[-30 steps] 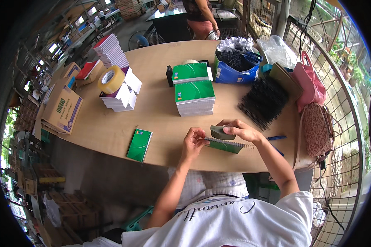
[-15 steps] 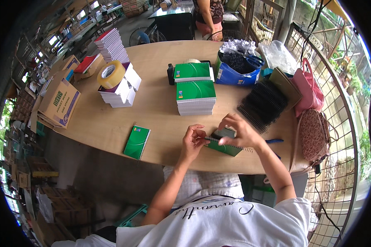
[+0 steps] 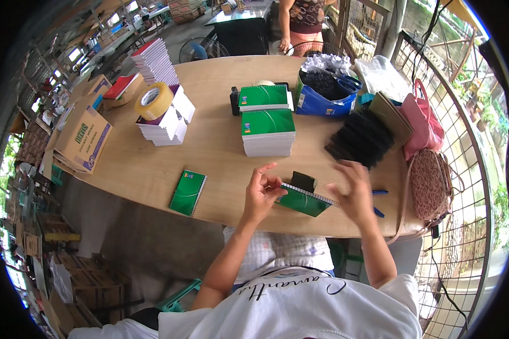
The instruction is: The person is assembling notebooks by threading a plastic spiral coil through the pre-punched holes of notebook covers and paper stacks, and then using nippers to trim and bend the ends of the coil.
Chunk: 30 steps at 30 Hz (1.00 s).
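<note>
A small green notebook [image 3: 306, 204] stands tilted near the table's front edge, a wire coil running along its upper edge. My left hand [image 3: 261, 195] pinches its left end between thumb and fingers. Just off the coil's right end is my right hand [image 3: 355, 192], its fingers apart and slightly blurred, with nothing seen in them. Behind the notebook stands a small dark block [image 3: 303, 180]. Another green spiral notebook [image 3: 188, 193] lies flat to the left. A bundle of black coils [image 3: 361, 138] lies beyond my right hand.
Green-covered pads [image 3: 268, 124] are stacked mid-table. Packing tape [image 3: 154, 101] tops a white stack at left, near a cardboard box [image 3: 83, 138]. A blue bag [image 3: 324, 103] stands behind. Blue pens [image 3: 380, 192], a patterned bag [image 3: 431, 189] and a pink bag [image 3: 424, 130] are right. A person [image 3: 304, 22] stands beyond.
My right hand has moved right, off the notebook's coil, and its fingers have spread. My left hand keeps its pinch. The person beyond the table has shifted right.
</note>
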Each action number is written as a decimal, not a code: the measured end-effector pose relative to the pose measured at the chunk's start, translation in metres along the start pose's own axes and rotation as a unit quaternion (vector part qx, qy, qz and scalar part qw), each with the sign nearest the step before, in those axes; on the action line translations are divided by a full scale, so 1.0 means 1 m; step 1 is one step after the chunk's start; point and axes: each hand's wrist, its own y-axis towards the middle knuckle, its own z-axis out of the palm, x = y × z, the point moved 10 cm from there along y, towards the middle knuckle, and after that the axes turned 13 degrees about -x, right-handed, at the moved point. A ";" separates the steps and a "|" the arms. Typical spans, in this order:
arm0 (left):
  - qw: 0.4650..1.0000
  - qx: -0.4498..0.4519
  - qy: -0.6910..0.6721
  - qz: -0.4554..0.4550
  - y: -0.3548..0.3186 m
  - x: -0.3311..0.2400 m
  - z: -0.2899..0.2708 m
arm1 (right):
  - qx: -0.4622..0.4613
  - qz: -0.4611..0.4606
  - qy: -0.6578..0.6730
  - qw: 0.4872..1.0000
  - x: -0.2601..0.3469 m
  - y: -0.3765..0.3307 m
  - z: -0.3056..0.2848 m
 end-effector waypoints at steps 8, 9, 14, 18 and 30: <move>0.998 0.018 -0.024 -0.060 0.000 -0.013 0.005 | 0.012 -0.064 -0.350 0.934 -0.119 -0.094 -0.054; 0.997 0.014 -0.025 -0.073 0.000 -0.013 0.004 | 0.025 -0.071 -0.365 0.928 -0.120 -0.096 -0.052; 0.997 0.020 0.046 -0.054 -0.002 -0.026 0.000 | 0.009 -0.030 -0.045 0.998 -0.066 -0.050 -0.045; 0.994 0.048 0.060 -0.080 -0.004 -0.032 -0.001 | 0.043 -0.347 -0.089 0.933 0.072 -0.001 -0.010; 0.993 0.064 0.076 -0.065 0.002 -0.036 -0.016 | 0.059 -0.600 -0.127 0.788 0.138 0.001 0.029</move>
